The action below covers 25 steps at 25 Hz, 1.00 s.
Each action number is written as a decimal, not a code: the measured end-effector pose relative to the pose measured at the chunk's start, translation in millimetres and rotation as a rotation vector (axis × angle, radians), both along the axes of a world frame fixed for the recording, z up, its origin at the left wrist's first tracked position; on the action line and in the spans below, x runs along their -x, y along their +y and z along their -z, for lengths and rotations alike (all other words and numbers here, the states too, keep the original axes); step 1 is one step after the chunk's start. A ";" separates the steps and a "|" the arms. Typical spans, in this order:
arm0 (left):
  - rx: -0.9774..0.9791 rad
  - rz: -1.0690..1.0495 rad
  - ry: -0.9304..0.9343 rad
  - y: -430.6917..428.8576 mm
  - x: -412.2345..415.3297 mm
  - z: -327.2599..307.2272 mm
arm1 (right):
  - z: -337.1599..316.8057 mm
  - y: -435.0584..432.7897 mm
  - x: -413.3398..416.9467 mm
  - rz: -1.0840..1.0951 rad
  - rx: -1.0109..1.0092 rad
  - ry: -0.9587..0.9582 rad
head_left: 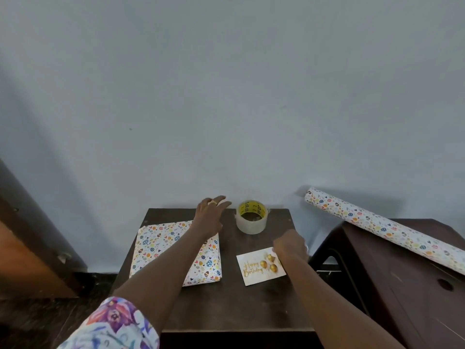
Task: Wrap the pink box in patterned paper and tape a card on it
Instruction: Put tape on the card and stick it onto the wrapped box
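The box [161, 245] lies fully wrapped in white patterned paper on the left half of a small dark table [226, 303]; no pink shows. My left hand [210, 216] hovers above the box's far right corner, fingers spread, reaching toward the roll of clear tape [251, 217] at the table's back edge, a small gap between them. A white "Happy Birthday" card [256, 269] with gold balloons lies flat on the right. My right hand [289, 244] rests at the card's upper right corner, fingers curled down; whether it pinches the card is unclear.
A roll of the same patterned paper [382, 226] lies slanted across a dark brown stool [402, 278] to the right. A pale wall stands right behind the table. A brown wooden door or frame [30, 248] is at the left.
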<state>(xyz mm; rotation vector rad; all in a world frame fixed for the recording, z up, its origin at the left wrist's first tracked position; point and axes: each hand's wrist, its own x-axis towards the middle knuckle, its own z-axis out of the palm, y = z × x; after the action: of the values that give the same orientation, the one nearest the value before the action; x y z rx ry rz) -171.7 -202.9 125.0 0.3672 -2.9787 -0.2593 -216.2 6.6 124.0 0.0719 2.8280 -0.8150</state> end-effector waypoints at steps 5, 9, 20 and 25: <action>0.195 0.361 0.050 -1.9 29.5 -14.9 | -0.6 -54.7 0.3 -0.439 -0.020 0.811; 0.251 0.449 0.017 -7.8 35.7 -10.5 | 15.7 -83.0 -1.2 -0.368 -0.101 0.725; 0.182 0.185 -0.037 18.4 26.6 -10.2 | 38.4 -51.9 -6.4 -0.323 0.006 0.911; 0.204 0.135 -0.044 28.3 24.6 -14.9 | 46.5 -40.3 -13.8 -0.409 0.024 0.948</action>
<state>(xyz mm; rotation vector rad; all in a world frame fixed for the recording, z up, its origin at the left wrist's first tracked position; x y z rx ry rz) -196.3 -174.6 139.9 0.1514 -3.0395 0.0407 -202.4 -33.7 77.6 -1.1407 3.4300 -0.9474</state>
